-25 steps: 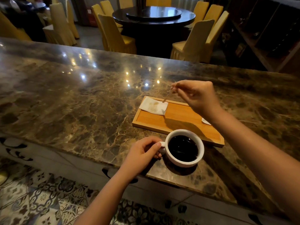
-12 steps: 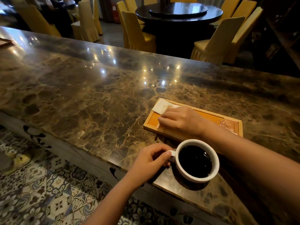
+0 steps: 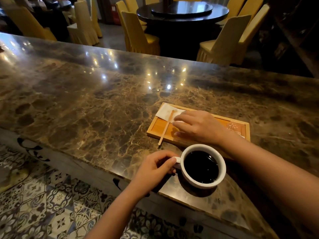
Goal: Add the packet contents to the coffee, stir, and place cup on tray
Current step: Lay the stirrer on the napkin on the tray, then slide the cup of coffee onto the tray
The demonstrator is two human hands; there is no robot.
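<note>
Coffee cup (image 3: 203,167), white and filled nearly to the rim with black coffee, stands upright on the marble desk (image 3: 96,104) close to its near edge, just in front of the wooden tray (image 3: 246,130). The left hand (image 3: 154,171) sits at the cup's left side, its grip closed on the handle, thumb on top and fingers curled beneath. The handle points left, toward that hand; the cup's mouth faces straight up.

Beyond the cup, the right hand (image 3: 198,125) lies palm down over the middle of the tray, fingers loosely spread and flat, holding nothing that can be seen. Its fingertips reach a white napkin (image 3: 166,112) lying at the tray's far left corner. A thin wooden stirrer (image 3: 166,128) lies just left of those fingers, apart from them; its long axis runs from the napkin toward the near edge, its lower end sticking out over the tray's rim onto the desk. A reddish packet (image 3: 234,126) lies flat at the tray's right end, partly hidden by the wrist.

The tray's long axis runs left to right, slightly skewed. Left of and behind the tray the desk is open marble. The right forearm crosses the space to the cup's right.
</note>
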